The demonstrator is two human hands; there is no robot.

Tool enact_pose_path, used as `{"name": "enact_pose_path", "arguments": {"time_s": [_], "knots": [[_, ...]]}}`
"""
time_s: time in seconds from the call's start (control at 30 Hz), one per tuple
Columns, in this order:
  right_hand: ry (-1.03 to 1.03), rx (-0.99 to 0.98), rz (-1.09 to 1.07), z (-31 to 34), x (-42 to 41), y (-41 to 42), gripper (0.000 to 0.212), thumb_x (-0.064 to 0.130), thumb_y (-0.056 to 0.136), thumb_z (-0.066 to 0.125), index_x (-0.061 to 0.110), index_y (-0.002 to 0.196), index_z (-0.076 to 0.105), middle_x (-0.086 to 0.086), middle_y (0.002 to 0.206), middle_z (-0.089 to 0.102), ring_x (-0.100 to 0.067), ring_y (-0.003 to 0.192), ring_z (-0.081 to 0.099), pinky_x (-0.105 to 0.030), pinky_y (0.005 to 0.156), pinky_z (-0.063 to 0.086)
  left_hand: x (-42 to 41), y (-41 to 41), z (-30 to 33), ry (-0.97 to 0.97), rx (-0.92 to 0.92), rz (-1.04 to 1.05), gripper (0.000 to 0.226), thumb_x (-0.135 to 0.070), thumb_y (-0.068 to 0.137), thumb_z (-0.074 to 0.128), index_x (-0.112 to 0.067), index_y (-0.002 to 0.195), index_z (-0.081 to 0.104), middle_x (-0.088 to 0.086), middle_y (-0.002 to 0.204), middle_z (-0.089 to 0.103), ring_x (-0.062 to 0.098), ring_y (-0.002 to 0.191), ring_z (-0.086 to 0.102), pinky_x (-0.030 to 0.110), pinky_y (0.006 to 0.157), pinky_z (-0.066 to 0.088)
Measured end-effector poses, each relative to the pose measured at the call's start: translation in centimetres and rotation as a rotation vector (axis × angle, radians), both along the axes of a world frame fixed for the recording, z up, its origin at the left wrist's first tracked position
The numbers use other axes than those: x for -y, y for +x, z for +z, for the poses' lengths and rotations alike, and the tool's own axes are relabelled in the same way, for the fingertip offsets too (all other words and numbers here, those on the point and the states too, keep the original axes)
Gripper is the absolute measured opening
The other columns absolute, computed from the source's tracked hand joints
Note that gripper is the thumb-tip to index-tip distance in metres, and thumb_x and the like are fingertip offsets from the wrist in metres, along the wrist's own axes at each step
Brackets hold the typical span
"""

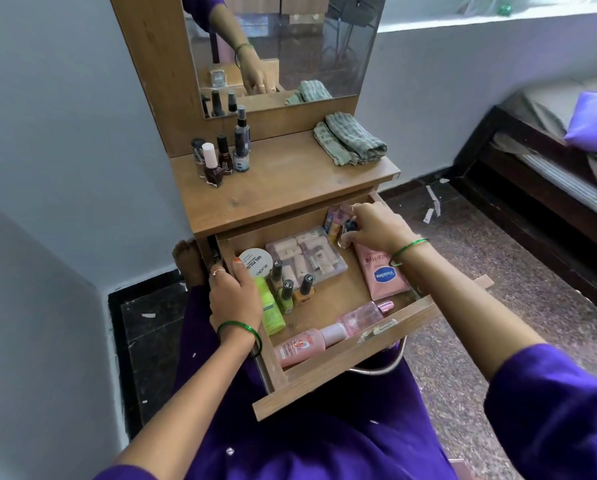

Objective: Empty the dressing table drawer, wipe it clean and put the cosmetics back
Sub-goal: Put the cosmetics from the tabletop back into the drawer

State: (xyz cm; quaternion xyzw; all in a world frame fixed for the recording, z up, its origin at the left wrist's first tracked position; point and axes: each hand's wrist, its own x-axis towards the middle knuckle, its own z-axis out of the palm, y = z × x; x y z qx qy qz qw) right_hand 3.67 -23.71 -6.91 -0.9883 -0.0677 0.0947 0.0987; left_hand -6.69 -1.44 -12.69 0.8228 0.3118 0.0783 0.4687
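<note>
Wooden drawer (342,372): left hand (234,299) grips its side, right hand (373,226) pinches a small bottle (349,226).

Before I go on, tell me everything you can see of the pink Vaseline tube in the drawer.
The pink Vaseline tube is a flat, soft-looking plastic squeeze tube with a blue oval logo and white lettering. It lies flat on the floor of the open wooden drawer, along the drawer's right side, its wide crimped end towards the drawer front. Its far end is hidden under the right hand, so I cannot see its cap. The hand is busy with small bottles in the back corner; whether it touches the tube I cannot tell.
</note>
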Motion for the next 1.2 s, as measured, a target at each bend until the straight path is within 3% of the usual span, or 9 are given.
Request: {"name": "enact_pose_path", "arguments": {"time_s": [0.1,0.23,0.47,0.67,0.8,0.93,1.2], "knots": [[-0.011,0.006,-0.001,-0.3,-0.1,0.1,0.03,0.04,0.075,0.071,0.022,0.082,0.047,-0.005,0.089,0.054,-0.028,0.098,0.055,-0.041,0.083,0.048,0.0,0.0,0.0,0.002,0.001,0.0,0.038,-0.041,0.1,0.031,-0.011,0.112,0.05,0.014,0.115,0.059,0.036,0.101,0.058,0.035,0.071,0.037],[-0.015,0.034,-0.017,-0.6,-0.1,0.2,0.034,0.036,0.076,0.071,0.014,0.097,0.057,-0.005,0.09,0.057,-0.028,0.091,0.057,-0.033,0.067,0.044,0.0,0.1,0.0,-0.003,-0.004,0.001,0.037,-0.041,0.1,0.031,-0.01,0.11,0.049,0.013,0.114,0.059,0.036,0.1,0.057,0.036,0.071,0.037],[-0.018,0.014,-0.025,-0.6,-0.2,-0.4,0.031,0.034,0.077,0.071,0.018,0.08,0.045,-0.006,0.087,0.055,-0.03,0.085,0.056,-0.032,0.065,0.04,0.0,0.0,0.1,0.007,-0.017,0.002,0.04,-0.042,0.1,0.031,-0.008,0.11,0.049,0.015,0.116,0.058,0.037,0.103,0.056,0.037,0.072,0.036],[0.007,0.011,-0.037,-0.4,-0.4,-0.7,0.042,0.033,0.078,0.07,0.025,0.064,0.032,-0.002,0.081,0.048,-0.023,0.076,0.047,-0.031,0.062,0.034,0.0,0.0,0.0,0.017,-0.016,0.0,0.04,-0.042,0.1,0.03,-0.009,0.111,0.049,0.015,0.116,0.058,0.037,0.103,0.057,0.036,0.071,0.036],[0.042,0.013,-0.04,-0.6,-0.2,-0.7,0.029,0.03,0.076,0.072,0.017,0.084,0.048,-0.004,0.083,0.055,-0.024,0.077,0.052,-0.03,0.061,0.038,0.1,0.0,0.1,0.012,-0.017,0.001,0.038,-0.041,0.1,0.031,-0.009,0.112,0.048,0.014,0.117,0.058,0.037,0.103,0.056,0.036,0.071,0.035],[0.12,0.03,-0.052,-0.5,0.4,-0.9,0.032,0.026,0.075,0.075,0.016,0.1,0.057,-0.004,0.09,0.062,-0.022,0.081,0.058,-0.033,0.071,0.05,0.2,0.0,0.2,0.009,-0.012,0.0,0.037,-0.039,0.1,0.031,-0.009,0.111,0.049,0.014,0.115,0.059,0.036,0.102,0.057,0.036,0.069,0.034],[0.22,0.219,-0.051,2.6,-1.4,-0.6,0.01,0.008,0.076,0.066,0.012,0.083,0.061,0.001,0.077,0.058,-0.017,0.077,0.054,-0.027,0.067,0.043,0.0,0.0,-0.2,0.007,-0.009,0.0,0.039,-0.041,0.099,0.031,-0.011,0.114,0.049,0.011,0.115,0.059,0.035,0.102,0.057,0.035,0.069,0.036]]}}
